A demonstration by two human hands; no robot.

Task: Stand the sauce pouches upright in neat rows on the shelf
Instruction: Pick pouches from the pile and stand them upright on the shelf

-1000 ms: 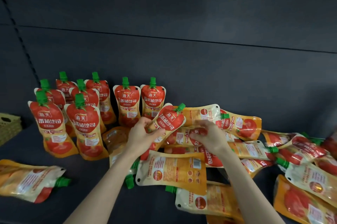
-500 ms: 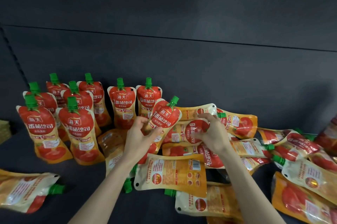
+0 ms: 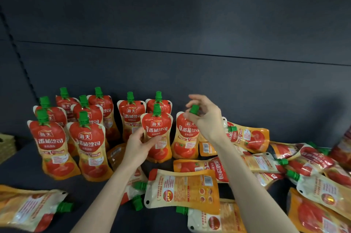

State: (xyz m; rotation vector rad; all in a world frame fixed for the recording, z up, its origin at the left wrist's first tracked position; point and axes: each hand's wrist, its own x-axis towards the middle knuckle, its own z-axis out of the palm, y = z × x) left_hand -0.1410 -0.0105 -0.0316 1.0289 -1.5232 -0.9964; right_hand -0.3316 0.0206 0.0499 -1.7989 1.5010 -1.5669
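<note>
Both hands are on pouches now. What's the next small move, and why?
Probably settle both bases on the shelf and ease each grip. The left hand holds a pouch upright, the right hand pinches the green cap of the neighbouring pouch; both look upright beside the standing rows.

The front pouch point(image 3: 157, 134) reads 海天 in a red badge — 番茄沙司 in white below. The next pouch point(image 3: 185, 138) says the same. A flat pouch point(image 3: 216, 170) shows 番茄沙司 sideways.
</note>
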